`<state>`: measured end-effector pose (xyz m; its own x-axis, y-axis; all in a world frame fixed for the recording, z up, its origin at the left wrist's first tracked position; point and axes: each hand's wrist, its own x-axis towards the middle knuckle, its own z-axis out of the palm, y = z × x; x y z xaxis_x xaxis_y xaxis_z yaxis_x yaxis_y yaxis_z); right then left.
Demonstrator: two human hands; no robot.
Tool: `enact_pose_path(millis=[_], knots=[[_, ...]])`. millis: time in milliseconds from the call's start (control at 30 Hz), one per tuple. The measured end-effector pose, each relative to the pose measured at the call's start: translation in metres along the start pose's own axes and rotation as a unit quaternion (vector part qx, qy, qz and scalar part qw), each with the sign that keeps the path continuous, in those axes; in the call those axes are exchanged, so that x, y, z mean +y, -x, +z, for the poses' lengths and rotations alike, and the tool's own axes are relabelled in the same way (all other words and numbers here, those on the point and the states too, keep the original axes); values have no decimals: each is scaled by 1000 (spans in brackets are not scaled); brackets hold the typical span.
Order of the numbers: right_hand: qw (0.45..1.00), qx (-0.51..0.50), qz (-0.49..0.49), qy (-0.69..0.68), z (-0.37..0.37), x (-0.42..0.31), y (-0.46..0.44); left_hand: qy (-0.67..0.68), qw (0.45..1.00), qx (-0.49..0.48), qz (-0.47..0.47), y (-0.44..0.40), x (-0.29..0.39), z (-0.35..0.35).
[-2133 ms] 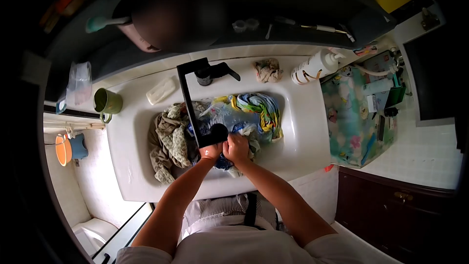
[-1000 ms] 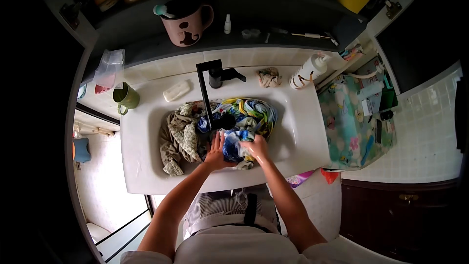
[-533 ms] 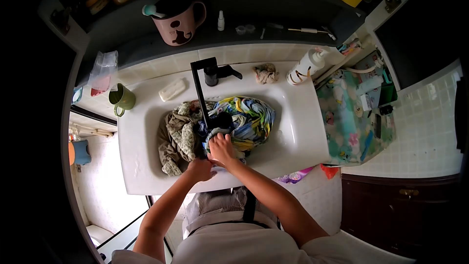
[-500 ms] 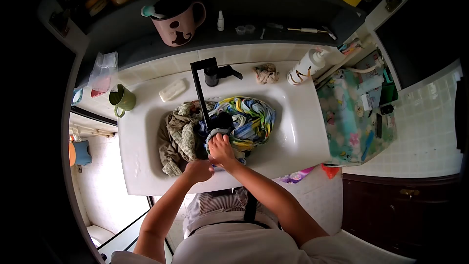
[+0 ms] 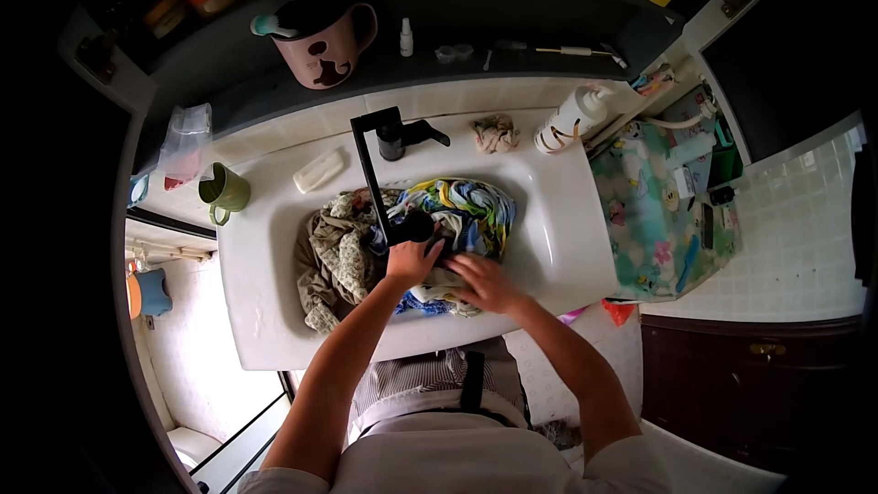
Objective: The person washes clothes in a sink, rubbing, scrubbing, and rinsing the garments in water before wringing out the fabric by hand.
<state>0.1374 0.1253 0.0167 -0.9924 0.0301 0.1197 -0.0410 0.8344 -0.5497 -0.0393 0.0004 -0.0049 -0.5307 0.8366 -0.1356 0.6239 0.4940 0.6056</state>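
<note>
Bunched clothes fill much of the white sink. On the left lie brown and patterned garments; towards the right is a blue, yellow and green cloth. My left hand rests on the cloth just below the black faucet, fingers apart, its tips partly behind the spout. Beside it on the right, my right hand lies on a pale, greyish cloth with its fingers spread. Blue fabric shows beneath, near the front of the basin.
Around the sink stand a green cup, a soap bar, a crumpled cloth and a white pump bottle. Above hangs a dark shelf with a pink mug. A patterned cover with small items lies at right.
My hands have come apart: the left moved up under the spout, and the right shifted right and opened out over the cloth. The view has shifted slightly.
</note>
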Motion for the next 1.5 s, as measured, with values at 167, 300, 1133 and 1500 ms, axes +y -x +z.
enact_pose_path(millis=[167,300,1133,1500], knots=[[982,35,166,77,-24,38,26,-18,996,68,48,16,-10,2],[946,265,167,87,-18,19,-22,9,984,167,62,16,-11,7],[915,-20,404,7,87,41,-143,-45,986,159,-12,-58,-109,79],[928,246,203,-190,57,7,-57,-60,962,149,-219,-10,-50,-2]])
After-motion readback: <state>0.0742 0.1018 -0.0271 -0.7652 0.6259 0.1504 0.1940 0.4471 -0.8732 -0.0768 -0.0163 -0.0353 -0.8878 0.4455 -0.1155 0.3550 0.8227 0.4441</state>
